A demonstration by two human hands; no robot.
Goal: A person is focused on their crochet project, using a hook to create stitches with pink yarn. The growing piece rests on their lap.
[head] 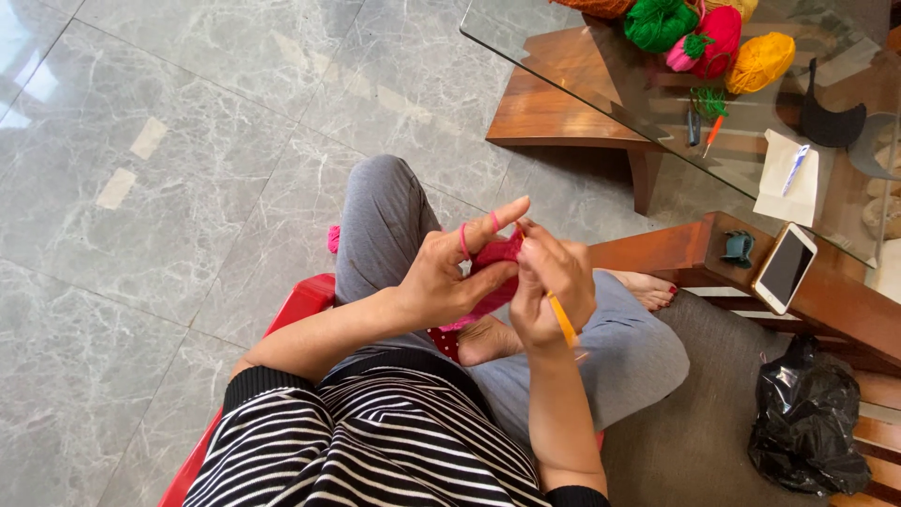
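Observation:
My left hand [450,272] pinches a small pink crocheted piece [495,255] between thumb and fingers, with pink yarn wound over its index finger. My right hand [554,286] grips an orange crochet hook [563,321] whose tip goes into the piece. Both hands meet above my lap, over grey trousers and crossed bare feet. A pink yarn ball [332,238] peeks out left of my knee.
I sit on a red stool [298,305] on a grey marble floor. A glass-topped wooden table [563,56] at upper right carries green, red and yellow yarn balls [713,38], paper and a pen. A phone [785,267] lies on the wood edge; a black plastic bag [809,427] sits at lower right.

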